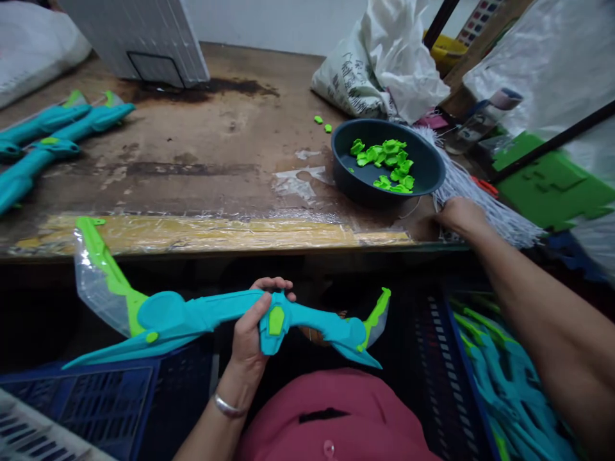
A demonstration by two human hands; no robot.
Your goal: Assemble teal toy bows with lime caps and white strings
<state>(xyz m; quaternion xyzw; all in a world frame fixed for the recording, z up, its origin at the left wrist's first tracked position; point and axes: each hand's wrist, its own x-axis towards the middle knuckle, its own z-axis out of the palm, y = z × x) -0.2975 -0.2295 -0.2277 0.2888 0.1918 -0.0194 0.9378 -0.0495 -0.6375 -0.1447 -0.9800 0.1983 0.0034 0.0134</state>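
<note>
Held the blue toy bow (211, 310) off the table (192, 134) in the left hand (247, 330), with fingers wrapped round near its middle, likely for balance. Put the right hand (462, 216) at white strings (500, 214), perhaps kept close for easy reach; couldn't tell its fingers' hold.

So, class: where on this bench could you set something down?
Mid-bench, on bare wood between the teal pieces and the dark bowl. The right end is crowded with the bowl, white strings and right hand.
</note>
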